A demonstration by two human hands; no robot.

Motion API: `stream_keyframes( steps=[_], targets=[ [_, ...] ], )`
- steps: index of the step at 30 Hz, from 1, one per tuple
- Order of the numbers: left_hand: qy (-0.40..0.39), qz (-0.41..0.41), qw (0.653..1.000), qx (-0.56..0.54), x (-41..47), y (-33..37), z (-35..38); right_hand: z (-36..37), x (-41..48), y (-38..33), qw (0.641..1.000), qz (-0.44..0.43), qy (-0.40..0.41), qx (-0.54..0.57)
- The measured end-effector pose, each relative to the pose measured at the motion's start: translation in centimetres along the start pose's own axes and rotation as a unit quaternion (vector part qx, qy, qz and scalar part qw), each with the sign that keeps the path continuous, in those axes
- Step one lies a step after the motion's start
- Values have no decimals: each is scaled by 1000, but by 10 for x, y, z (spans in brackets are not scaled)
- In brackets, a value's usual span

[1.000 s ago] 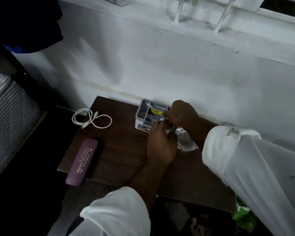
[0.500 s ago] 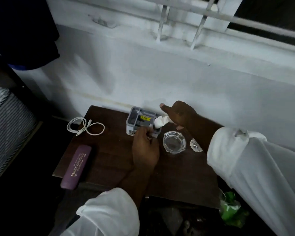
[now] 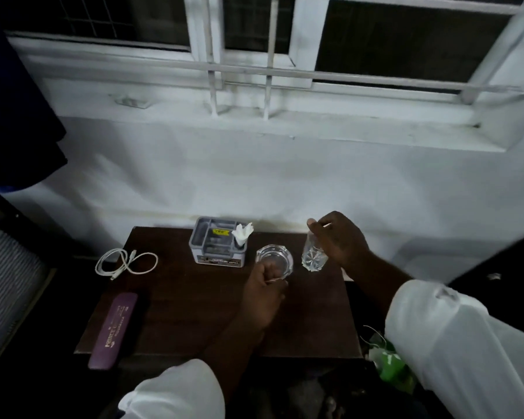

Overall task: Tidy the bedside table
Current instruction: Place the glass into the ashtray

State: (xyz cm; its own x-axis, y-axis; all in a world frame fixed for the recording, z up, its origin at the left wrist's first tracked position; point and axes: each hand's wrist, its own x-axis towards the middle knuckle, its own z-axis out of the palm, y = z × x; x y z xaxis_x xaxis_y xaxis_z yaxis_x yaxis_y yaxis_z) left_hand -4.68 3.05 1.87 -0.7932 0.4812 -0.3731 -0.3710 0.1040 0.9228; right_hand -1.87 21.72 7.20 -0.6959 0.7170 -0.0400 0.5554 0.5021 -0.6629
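A dark wooden bedside table (image 3: pixel 194 300) stands against the white wall. At its back sits a grey organiser box (image 3: pixel 215 246) with a white tissue (image 3: pixel 242 232) sticking up from its right compartment. To the box's right lies a clear glass ashtray (image 3: pixel 280 257); my left hand (image 3: pixel 262 293) grips its near rim. My right hand (image 3: pixel 338 240) holds a clear cut-glass tumbler (image 3: pixel 312 257) tilted above the table's right side. A white cable (image 3: pixel 124 263) is coiled at the left edge. A purple spectacle case (image 3: pixel 113 335) lies at the front left corner.
A striped mattress (image 3: pixel 6 285) borders the left. A window sill and white bars (image 3: pixel 266 95) run above the wall. A green and white bag (image 3: pixel 390 364) sits on the floor by the table's right front corner. Dark cloth (image 3: pixel 15 122) hangs at upper left.
My right hand left the tissue standing in the box and moved right to pick up the tumbler. My left hand shifted from the box to the ashtray's rim. The camera tilted up.
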Motion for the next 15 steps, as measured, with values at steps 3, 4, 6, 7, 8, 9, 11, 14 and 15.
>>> stream_keyframes(
  steps=[3, 4, 6, 7, 8, 9, 11, 14, 15],
  targets=[
    [-29, -25, 999, 10, 12, -3, 17, -4, 7, 37, 1000, -12, 12, -18],
    [-36, -29, 999, 18, 17, -5, 22, -4, 10, 45, 1000, 5, 1, -16],
    [-48, -40, 998, 21, 28, -9, 31, -1, 19, 55, 999, 41, -27, -5],
    [-53, -45, 997, 21, 35, -11, 36, 3, 23, 60, 998, 44, -39, -2],
    [-56, -47, 997, 23, 42, -12, 41, 8, 27, 64, 998, 38, -50, 1],
    [-60, -46, 997, 27, 48, -13, 45, 12, 30, 67, 998, 29, -58, 9],
    [-62, -37, 997, 34, 58, -14, 53, 20, 33, 70, 997, 10, -73, 23],
    [-73, -26, 996, 38, 66, -14, 60, 31, 37, 73, 996, -18, -84, 26],
    [-85, -20, 995, 37, 67, -15, 61, 33, 38, 72, 996, -23, -82, 30]
  ],
)
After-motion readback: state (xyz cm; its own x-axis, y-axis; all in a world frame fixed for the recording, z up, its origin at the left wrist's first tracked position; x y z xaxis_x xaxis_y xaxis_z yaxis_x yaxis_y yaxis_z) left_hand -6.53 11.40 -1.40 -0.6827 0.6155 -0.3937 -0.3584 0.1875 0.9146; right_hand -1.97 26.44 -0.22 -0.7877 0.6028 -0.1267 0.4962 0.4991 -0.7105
